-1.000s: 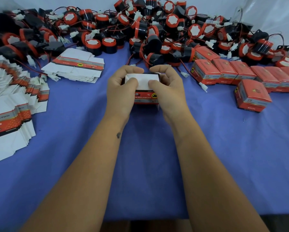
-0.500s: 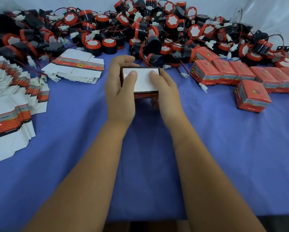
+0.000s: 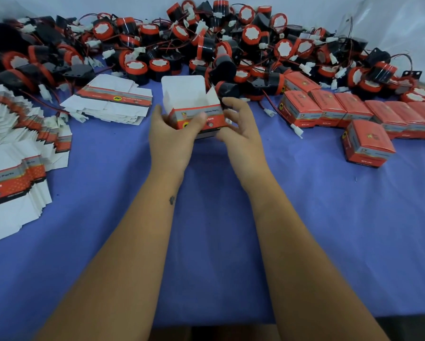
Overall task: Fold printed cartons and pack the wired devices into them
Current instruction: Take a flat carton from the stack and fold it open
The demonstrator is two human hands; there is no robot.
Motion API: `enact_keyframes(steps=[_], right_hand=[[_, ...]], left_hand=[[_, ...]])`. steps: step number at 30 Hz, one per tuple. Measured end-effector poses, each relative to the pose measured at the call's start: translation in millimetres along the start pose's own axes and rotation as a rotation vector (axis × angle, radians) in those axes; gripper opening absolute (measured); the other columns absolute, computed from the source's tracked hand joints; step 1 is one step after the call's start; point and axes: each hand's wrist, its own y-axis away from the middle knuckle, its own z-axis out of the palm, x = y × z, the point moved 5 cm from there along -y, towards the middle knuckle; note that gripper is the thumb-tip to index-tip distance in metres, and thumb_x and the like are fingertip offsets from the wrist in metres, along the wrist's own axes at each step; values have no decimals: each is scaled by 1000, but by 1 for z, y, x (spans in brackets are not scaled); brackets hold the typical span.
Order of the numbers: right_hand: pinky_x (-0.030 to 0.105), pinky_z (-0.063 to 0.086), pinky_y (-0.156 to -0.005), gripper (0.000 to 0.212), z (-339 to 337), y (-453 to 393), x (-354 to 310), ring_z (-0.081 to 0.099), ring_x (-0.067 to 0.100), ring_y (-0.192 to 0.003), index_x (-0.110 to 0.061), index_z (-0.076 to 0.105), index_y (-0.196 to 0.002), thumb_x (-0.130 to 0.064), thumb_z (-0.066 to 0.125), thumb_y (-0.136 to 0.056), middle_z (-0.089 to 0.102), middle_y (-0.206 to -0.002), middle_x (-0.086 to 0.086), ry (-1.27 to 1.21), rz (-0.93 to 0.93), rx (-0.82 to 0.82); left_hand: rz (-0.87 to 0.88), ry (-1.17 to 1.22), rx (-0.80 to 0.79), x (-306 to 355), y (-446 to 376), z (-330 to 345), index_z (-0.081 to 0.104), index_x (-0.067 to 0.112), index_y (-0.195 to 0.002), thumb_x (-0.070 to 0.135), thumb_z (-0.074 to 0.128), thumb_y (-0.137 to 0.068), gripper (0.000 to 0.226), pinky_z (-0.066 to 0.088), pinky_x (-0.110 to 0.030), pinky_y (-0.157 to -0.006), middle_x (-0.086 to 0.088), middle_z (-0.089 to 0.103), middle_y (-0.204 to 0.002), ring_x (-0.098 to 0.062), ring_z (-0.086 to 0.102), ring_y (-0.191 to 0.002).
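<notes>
While the left hand (image 3: 172,136) grips the printed carton (image 3: 198,112) from its left side, thumb pressed on the red front panel, the right hand (image 3: 241,134) sits at the carton's right edge with fingers loosely curled and spread; whether it actually pinches the carton cannot be told. The carton is held at centre frame above the blue worktop (image 3: 329,230), its white top flaps standing open. Wired devices (image 3: 231,45), black with red caps, lie heaped across the upper frame. Flat carton blanks (image 3: 113,102) lie stacked at upper left, with more blanks (image 3: 17,153) fanned along the left edge. Closed cartons (image 3: 368,143) sit in a row at right.
</notes>
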Motion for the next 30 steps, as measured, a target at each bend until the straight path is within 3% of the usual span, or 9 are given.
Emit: enact_keyframes(steps=[4,7,9,12,15,20,22,26,30], right_hand=[[13,44,-63,46,-12,1,13,52,-20,-79,-28,46,-135,-12,50,-92,49,-127,-11,329,90,67],[25,41,-57,24,-23,-12,5,49,6,-63,-18,59,-114,-16,49,-93,58,-92,-8,434,184,45],[33,36,-58,19,-29,-33,-9,43,18,-63,-10,60,-105,-17,50,-91,54,-77,-1,499,153,71],[45,48,-83,33,-44,-69,-27,55,31,-102,-15,55,-122,-21,52,-90,56,-117,11,714,68,205],[47,36,-105,43,-56,-99,-26,38,35,-126,-13,48,-132,-23,54,-90,41,-138,14,845,3,328],[40,41,-101,57,-19,-130,2,36,27,-135,-14,37,-147,-25,58,-95,36,-150,10,644,-31,46],[41,35,-106,69,2,-124,19,23,28,-141,-23,31,-151,-34,65,-91,23,-156,7,829,-57,-81],[42,43,-95,51,11,-103,22,34,30,-121,-28,47,-133,-28,67,-86,37,-136,5,979,-266,83],[36,53,-73,39,-8,-79,17,62,21,-86,-32,52,-116,-20,67,-82,55,-112,1,580,-145,178]], left_hand=[[86,84,139,6,3,-11,46,24,-117,14,78,-73,55,51,-14,-72,10,60,-112,10,61,-90],[104,132,229,7,7,-15,36,24,-116,18,79,-76,59,55,-21,-80,4,57,-121,-3,61,-104],[95,166,268,7,8,-16,33,24,-119,19,77,-79,59,52,-15,-76,3,58,-121,0,62,-98],[76,195,266,4,6,-14,33,26,-118,16,76,-82,57,48,-9,-69,6,58,-115,10,60,-86],[65,178,253,-1,3,-12,33,30,-118,17,77,-81,58,50,-12,-72,12,56,-114,12,60,-89],[50,143,230,-3,-1,-8,34,31,-120,18,78,-81,61,55,-24,-83,10,56,-122,-1,61,-107],[53,146,241,-3,-2,-9,35,31,-119,17,78,-81,60,56,-25,-84,8,57,-123,-2,62,-106],[49,189,254,-3,-3,-9,35,29,-119,14,77,-82,58,55,-19,-76,11,59,-115,4,65,-96],[31,271,298,0,2,-12,32,22,-121,14,74,-84,57,56,-24,-80,-3,58,-121,-12,66,-103]])
